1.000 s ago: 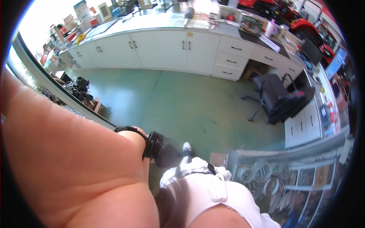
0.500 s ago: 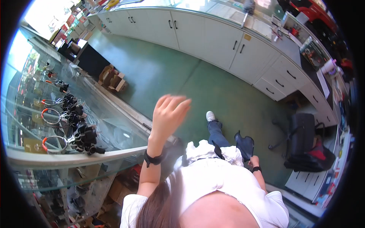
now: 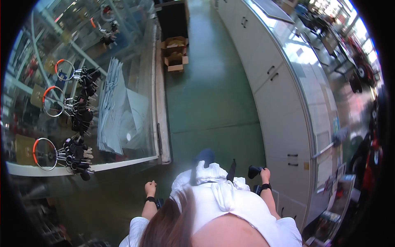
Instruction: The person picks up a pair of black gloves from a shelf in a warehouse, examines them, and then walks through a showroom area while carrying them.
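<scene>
1. In the head view we now look straight down our own front at the green floor [image 3: 214, 103]. Half a second ago our left arm is raised with the fingers spread; now it hangs low beside our hip.
2. Our left hand [image 3: 150, 188] is curled into a loose fist, and we see nothing in it. It is near the front edge of the glass display case [image 3: 135, 136], not touching it.
3. Our right hand [image 3: 263, 175] is closed around a small black object [image 3: 254, 171], which sticks out to the left of the fingers; we cannot tell what kind of thing it is. It sits just beside the white cabinets [image 3: 284, 123].
4. The view has swung since a second ago: then the cabinets run across the far side of the room, now they line our right and the case lies on our left.
5. In the case, key bunches on orange-and-silver rings [image 3: 53, 103] lie beside a stack of papers [image 3: 111, 107], well apart from both hands.
6. We judge that we have turned on the spot, with the black object carried along in the right hand.
</scene>
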Available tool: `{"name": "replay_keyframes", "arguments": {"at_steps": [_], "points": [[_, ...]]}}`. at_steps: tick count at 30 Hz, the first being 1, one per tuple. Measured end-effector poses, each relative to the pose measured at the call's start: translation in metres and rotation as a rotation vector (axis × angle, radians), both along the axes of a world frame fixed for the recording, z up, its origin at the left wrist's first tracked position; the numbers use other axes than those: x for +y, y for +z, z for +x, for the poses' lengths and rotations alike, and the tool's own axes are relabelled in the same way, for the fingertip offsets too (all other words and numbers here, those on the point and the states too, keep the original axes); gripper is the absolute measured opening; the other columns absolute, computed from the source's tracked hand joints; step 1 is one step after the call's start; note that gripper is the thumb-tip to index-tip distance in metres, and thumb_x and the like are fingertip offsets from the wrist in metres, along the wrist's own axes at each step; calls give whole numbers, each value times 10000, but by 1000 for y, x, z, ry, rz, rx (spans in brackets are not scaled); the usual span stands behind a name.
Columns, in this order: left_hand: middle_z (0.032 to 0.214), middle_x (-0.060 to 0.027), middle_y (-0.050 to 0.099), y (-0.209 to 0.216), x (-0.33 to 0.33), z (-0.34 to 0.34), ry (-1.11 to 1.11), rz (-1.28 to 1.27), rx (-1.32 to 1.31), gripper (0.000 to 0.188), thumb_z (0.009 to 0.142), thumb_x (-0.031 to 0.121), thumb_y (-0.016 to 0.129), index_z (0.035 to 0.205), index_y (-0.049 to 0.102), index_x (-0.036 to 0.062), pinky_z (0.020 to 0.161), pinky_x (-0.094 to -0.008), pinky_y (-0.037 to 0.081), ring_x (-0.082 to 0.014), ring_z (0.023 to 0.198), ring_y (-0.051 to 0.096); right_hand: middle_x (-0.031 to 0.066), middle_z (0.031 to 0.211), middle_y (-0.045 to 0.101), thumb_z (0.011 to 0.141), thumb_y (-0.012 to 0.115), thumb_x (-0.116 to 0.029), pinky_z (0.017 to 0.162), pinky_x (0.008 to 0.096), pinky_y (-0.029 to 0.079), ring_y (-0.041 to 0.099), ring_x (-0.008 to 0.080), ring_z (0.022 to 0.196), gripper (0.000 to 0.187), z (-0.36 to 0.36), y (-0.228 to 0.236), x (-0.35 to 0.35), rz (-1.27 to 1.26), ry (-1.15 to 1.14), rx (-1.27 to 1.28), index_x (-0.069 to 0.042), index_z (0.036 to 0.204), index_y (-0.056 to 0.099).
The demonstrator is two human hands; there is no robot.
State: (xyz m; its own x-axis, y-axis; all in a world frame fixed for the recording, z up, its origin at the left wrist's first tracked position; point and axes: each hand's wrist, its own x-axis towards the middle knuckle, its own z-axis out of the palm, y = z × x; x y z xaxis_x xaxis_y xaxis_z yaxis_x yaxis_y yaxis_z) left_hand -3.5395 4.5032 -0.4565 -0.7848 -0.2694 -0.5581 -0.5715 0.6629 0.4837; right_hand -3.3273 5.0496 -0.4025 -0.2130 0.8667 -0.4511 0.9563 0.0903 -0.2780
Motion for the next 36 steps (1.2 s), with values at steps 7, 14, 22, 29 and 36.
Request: {"name": "replay_keyframes", "arguments": {"at_steps": [7,14,22,29,36], "points": [[682,-157,586,-50,98,86,528,-114,-234,279,762,241,498,644,600,10,630,-347,419,-270,703,570,215,820,539,746,478,-188,688,379,390,494,374,787,228,-204,-17,163,33,407,244,30,794,520],[746,-123,592,-5,313,-194,289,123,269,202,720,225,563,784,586,34,625,-316,437,-247,710,569,162,659,487,769,466,-154,595,306,372,457,202,611,201,-450,66,253,-12,671,675,44,738,448],[1018,-96,514,179,514,-490,-274,168,601,366,718,190,588,1045,482,66,727,-305,428,-228,868,525,-40,624,317,832,437,-126,504,189,252,285,46,586,139,-713,177,309,-400,940,1098,-22,744,412],[1095,-108,459,197,666,-633,-310,96,873,596,654,145,647,1173,369,50,827,-326,375,-261,999,436,-56,704,352,840,428,-129,596,157,270,311,31,664,110,-874,253,377,-685,1147,1170,-26,803,437],[930,-92,547,209,759,-768,-297,97,1061,311,623,108,634,913,528,66,768,-345,386,-271,929,470,-48,778,419,840,427,-154,672,150,285,358,27,733,164,-1012,292,429,-963,1191,1161,-15,915,470]]}}
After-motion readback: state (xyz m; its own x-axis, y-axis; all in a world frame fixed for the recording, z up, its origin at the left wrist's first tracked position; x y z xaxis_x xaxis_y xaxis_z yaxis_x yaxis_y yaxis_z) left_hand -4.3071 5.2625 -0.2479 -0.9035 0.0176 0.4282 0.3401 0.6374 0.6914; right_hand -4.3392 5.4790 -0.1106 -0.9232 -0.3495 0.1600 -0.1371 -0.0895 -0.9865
